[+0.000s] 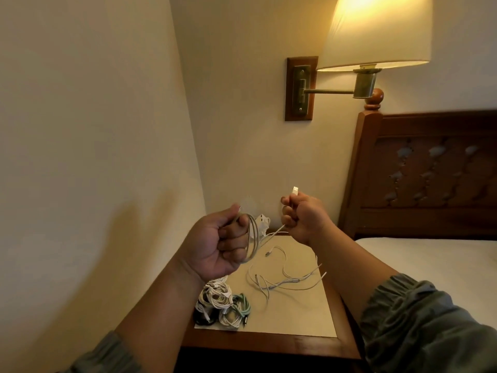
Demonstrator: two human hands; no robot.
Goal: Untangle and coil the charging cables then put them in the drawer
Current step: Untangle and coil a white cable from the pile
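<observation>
My left hand (224, 242) is closed around several loops of a white charging cable (253, 238), held above the nightstand (295, 313). My right hand (302, 215) grips the same cable near its end, with the USB plug (295, 190) sticking up above my fist. A short stretch of cable runs between the two hands. Loose white cables (285, 278) lie tangled on the nightstand top. At the front left of the top sits a pile of coiled cables (222, 302), white, mint green and black. No drawer shows in view.
A lit wall lamp (376, 33) on a brass arm hangs over the nightstand. A carved wooden headboard (430, 173) and a bed (435, 265) stand to the right. Walls close in at the left and behind. A white charger plug (262, 220) sits at the back.
</observation>
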